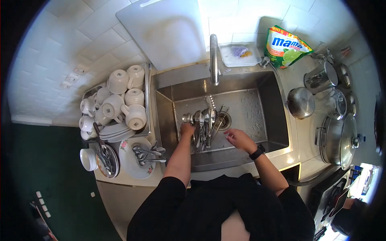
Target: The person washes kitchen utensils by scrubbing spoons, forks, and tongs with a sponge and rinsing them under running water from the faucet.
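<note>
In the steel sink (pixel 253 144) lies a heap of spoons and forks (pixel 207 124), next to the round drain strainer (pixel 223 120). My left hand (pixel 187 129) is at the left side of this heap, its fingers closed around some spoons (pixel 187 117) whose bowls stick out beyond it. Part of those fingers is hidden. To the right of the drain, my right hand (pixel 240 139) hovers over the sink floor with fingers apart and nothing in them. A dark watch sits on that wrist.
White cups (pixel 113 106) and saucers crowd a rack on the left. A flowered plate (pixel 134 170) with cutlery stands before it. The faucet (pixel 214 60) rises behind the sink. Pots (pixel 300 103) and a detergent pouch (pixel 286 46) stand right. Another person (pixel 350 217) is at lower right.
</note>
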`<state>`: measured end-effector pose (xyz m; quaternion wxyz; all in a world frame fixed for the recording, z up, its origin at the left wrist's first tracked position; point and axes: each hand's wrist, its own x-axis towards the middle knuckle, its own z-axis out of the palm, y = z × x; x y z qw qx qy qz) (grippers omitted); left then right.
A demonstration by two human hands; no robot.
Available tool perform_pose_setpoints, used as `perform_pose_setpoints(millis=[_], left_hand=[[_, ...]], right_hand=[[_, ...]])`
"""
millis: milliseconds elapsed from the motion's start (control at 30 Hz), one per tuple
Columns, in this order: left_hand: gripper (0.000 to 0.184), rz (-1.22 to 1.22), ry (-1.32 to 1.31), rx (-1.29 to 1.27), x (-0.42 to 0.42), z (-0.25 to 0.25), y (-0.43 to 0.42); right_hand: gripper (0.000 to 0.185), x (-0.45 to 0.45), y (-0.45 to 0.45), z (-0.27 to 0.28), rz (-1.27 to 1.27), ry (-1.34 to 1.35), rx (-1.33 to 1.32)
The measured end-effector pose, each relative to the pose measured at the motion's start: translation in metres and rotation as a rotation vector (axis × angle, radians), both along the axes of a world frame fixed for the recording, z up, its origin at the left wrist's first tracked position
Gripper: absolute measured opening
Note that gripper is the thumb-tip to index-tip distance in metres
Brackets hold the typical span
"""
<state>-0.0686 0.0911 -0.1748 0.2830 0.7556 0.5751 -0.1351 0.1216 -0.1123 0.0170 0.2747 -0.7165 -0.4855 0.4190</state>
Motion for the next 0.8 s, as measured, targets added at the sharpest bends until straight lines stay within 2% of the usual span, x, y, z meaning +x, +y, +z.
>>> perform_pose_setpoints(millis=[100,200,300,400,467,533,600,700,800], left_hand=[[0.030,0.102,0.000,-0.085,-0.004,-0.006,-0.001],[0.024,0.158,-0.114,0.182,-0.004,-0.001,-0.019],[0.018,0.208,-0.353,0.193,-0.009,0.003,-0.022],[0.017,0.339,-0.405,0.265,0.005,0.047,-0.019],[0.016,0.330,-0.452,0.310,0.015,0.079,-0.015],[0.018,0.292,-0.552,0.354,0.021,0.090,-0.014],[0.021,0.217,-0.708,0.396,0.030,0.097,-0.014],[0.023,0.025,-0.838,0.485,0.052,0.138,-0.037],[0.022,-0.087,-0.792,0.462,0.068,0.179,-0.064]], right_hand=[[0.022,-0.002,0.018,0.002,0.035,-0.006,0.057],[0.022,-0.007,0.027,0.006,0.049,-0.003,0.094],[0.022,-0.012,0.027,0.006,0.058,0.042,0.095],[0.023,-0.011,0.020,-0.001,0.043,0.076,0.136],[0.024,-0.007,0.016,0.001,0.033,0.102,0.184],[0.024,0.001,0.016,-0.002,0.001,0.116,0.155],[0.026,0.007,0.024,-0.004,-0.056,0.136,0.155],[0.032,0.014,0.048,-0.001,-0.193,0.198,0.211],[0.040,0.013,0.076,0.011,-0.320,0.253,0.299]])
